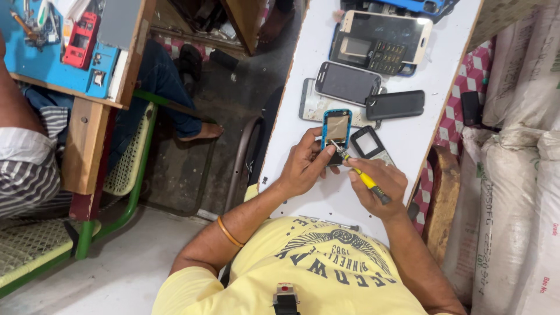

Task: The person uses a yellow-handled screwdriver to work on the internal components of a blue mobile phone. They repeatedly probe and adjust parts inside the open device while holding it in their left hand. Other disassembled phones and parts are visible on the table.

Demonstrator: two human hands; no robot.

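On white table [402, 140], left hand [303, 166] grips phone [336, 129], right hand [376, 181] screwdriver [364, 179].

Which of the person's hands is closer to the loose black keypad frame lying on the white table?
Right. The right hand, holding the yellow screwdriver, sits just below the black keypad frame. The left hand is farther off to the side, gripping the blue-edged phone.
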